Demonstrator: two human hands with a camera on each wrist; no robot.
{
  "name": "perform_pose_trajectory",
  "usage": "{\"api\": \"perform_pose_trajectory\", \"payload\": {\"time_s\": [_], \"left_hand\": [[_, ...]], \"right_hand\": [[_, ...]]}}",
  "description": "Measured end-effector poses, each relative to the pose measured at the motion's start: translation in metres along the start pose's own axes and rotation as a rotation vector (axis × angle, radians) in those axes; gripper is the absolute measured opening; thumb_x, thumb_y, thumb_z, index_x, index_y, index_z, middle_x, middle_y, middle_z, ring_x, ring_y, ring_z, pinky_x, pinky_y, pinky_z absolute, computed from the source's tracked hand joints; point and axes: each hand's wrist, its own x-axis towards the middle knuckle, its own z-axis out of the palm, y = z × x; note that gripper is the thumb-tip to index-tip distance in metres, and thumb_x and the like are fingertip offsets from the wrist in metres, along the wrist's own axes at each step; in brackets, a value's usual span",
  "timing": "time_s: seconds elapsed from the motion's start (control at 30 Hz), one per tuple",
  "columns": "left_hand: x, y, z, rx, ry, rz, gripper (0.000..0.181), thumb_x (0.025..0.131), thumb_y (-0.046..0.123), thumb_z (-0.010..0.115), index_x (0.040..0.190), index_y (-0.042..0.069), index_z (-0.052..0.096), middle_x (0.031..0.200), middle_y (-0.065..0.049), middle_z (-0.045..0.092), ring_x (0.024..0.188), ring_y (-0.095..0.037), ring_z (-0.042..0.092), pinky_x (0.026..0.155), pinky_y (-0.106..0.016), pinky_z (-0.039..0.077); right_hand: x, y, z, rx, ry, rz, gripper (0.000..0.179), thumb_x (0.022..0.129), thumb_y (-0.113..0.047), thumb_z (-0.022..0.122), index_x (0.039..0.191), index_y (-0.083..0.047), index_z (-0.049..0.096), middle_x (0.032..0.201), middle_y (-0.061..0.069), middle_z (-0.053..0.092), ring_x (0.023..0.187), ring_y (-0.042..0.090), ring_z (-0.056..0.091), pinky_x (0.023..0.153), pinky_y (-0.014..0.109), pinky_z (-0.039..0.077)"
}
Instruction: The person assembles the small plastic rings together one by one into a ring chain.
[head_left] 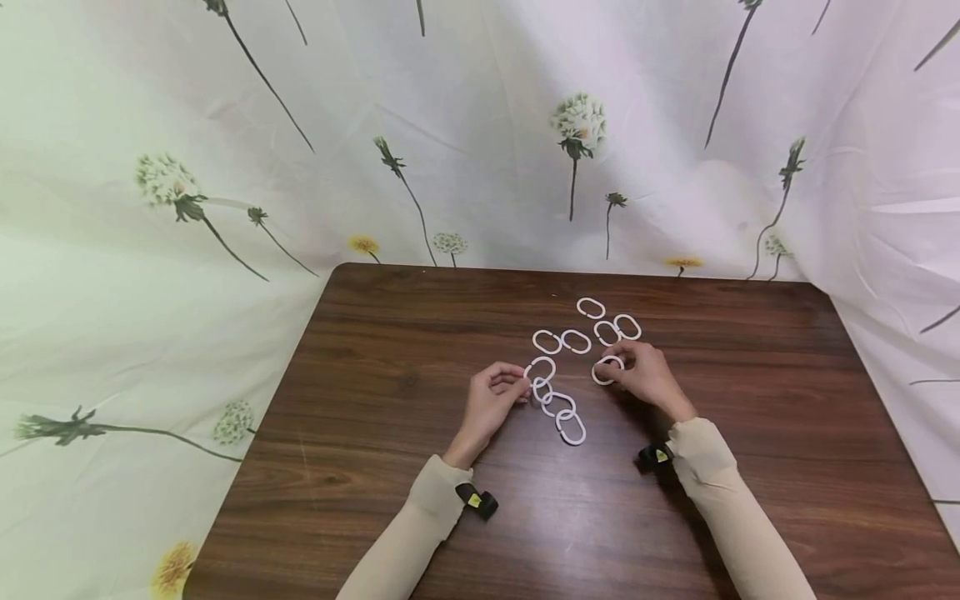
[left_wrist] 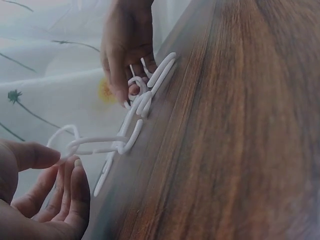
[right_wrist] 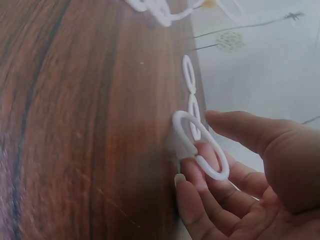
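In the head view, my left hand (head_left: pixel 495 404) pinches the top link of a short chain (head_left: pixel 558 405) of white plastic links, its thumb and forefinger at the link's left side. The chain slants down to the right from there. Seen from the left wrist, that end link (left_wrist: pixel 62 131) is raised off the wood between the fingertips. My right hand (head_left: pixel 648 379) holds a single white link (head_left: pixel 608 382) to the right of the chain. From the right wrist, this oval link (right_wrist: pixel 220 160) stands tilted against curled fingers and shows a small split in its side.
Several loose white links lie beyond the hands, among them a pair (head_left: pixel 576 342) side by side and a single link (head_left: pixel 591 308) farthest back. They lie on a dark wooden table (head_left: pixel 390 350). A flower-printed cloth (head_left: pixel 495 167) hangs behind its far edge.
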Motion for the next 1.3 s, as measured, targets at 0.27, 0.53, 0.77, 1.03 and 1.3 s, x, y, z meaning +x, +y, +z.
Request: {"api": "perform_pose_trajectory", "payload": {"time_s": [0.27,0.53,0.77,1.03,1.3], "left_hand": [[0.0,0.0,0.0,-0.001,0.005,-0.012,0.018,0.091,-0.007,0.072,0.107,-0.014,0.066,0.097,-0.035,0.071,0.074,-0.016,0.072,0.071,-0.028,0.068],[0.002,0.0,-0.001,-0.038,0.019,-0.01,0.021,0.091,-0.009,0.071,0.11,-0.017,0.065,0.097,-0.033,0.071,0.075,-0.014,0.072,0.075,-0.03,0.069],[0.003,0.002,0.001,-0.042,0.032,-0.015,0.022,0.091,-0.009,0.071,0.111,-0.017,0.065,0.094,-0.022,0.072,0.074,-0.008,0.07,0.073,-0.02,0.066],[0.004,0.004,0.002,-0.034,0.035,0.0,0.024,0.091,-0.008,0.072,0.112,-0.018,0.065,0.094,-0.016,0.072,0.075,-0.007,0.069,0.074,-0.018,0.064],[0.006,0.004,0.004,-0.027,0.037,0.0,0.021,0.091,-0.009,0.072,0.111,-0.014,0.069,0.096,-0.023,0.072,0.075,-0.007,0.069,0.074,-0.019,0.065]], "right_hand": [[-0.009,0.004,-0.01,0.13,-0.058,0.078,0.024,0.098,-0.017,0.074,0.112,0.002,0.074,0.096,0.02,0.079,0.07,0.012,0.073,0.06,0.023,0.061],[-0.017,0.009,-0.019,0.214,-0.137,0.104,0.025,0.099,-0.007,0.069,0.119,0.008,0.07,0.103,0.026,0.078,0.077,0.016,0.075,0.064,0.028,0.066],[-0.021,0.01,-0.021,0.241,-0.162,0.103,0.025,0.099,-0.004,0.069,0.12,0.009,0.068,0.105,0.027,0.077,0.081,0.017,0.076,0.069,0.031,0.068],[-0.025,0.004,-0.019,0.319,-0.126,0.069,0.031,0.095,-0.006,0.075,0.121,0.008,0.067,0.104,0.028,0.076,0.08,0.009,0.075,0.074,0.029,0.067],[-0.024,-0.002,-0.013,0.456,-0.108,0.036,0.032,0.097,0.001,0.07,0.123,0.016,0.061,0.105,0.036,0.072,0.081,0.005,0.075,0.077,0.035,0.069]]}}
